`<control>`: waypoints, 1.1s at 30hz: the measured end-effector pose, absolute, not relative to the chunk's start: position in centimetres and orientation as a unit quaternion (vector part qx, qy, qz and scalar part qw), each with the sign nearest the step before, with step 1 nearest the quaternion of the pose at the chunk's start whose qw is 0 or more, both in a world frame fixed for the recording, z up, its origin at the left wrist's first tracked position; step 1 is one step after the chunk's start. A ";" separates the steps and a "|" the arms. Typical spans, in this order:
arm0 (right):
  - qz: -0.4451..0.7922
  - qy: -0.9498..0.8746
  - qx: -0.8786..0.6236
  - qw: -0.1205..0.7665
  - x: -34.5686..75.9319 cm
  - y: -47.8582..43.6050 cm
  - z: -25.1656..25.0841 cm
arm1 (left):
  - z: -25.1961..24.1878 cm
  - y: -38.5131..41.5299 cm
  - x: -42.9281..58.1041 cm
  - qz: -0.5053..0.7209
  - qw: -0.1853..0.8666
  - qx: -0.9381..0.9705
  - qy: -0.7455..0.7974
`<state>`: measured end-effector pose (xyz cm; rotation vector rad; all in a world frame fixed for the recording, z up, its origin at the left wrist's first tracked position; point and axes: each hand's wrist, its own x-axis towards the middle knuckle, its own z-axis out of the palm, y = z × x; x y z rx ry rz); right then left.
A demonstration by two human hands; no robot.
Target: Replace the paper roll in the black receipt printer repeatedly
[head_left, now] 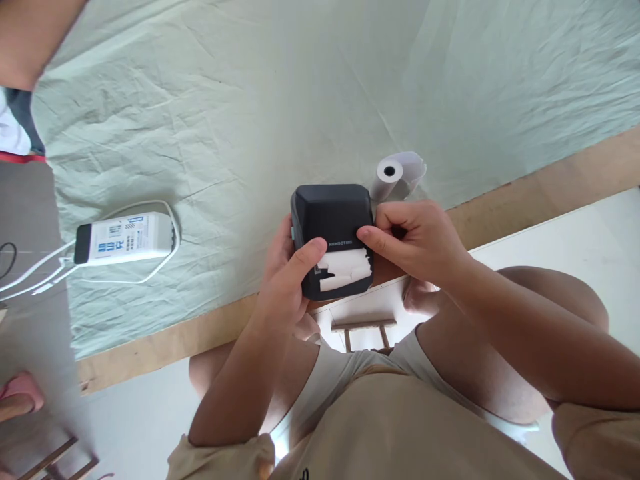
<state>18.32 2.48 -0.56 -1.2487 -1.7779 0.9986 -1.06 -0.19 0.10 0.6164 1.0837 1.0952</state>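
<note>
A black label printer (332,213) with rounded corners and pale lettering is held up over the near edge of the cloth-covered table. Torn white paper (345,267) lies on the front part of its top. My left hand (290,277) is closed around the printer's left side, thumb on top, other fingers beneath. At the right side, my right hand (415,240) has its thumb on the top edge and its fingers curled by the side. Just behind the printer's right corner stands a white paper roll (388,179), its loose end trailing to the right.
A pale green, creased cloth (225,133) covers the table, whose bare wooden edge (200,340) faces me. To the left lies a white power strip (127,239) with looped cables. Another person's arm (35,40) reaches in at the upper left. A wooden stool (364,325) shows below.
</note>
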 end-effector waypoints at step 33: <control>0.414 -0.720 -0.427 0.358 19.0 3.0 -1.0 | -0.5 -0.3 -1.1 0.501 0.665 0.306 0.461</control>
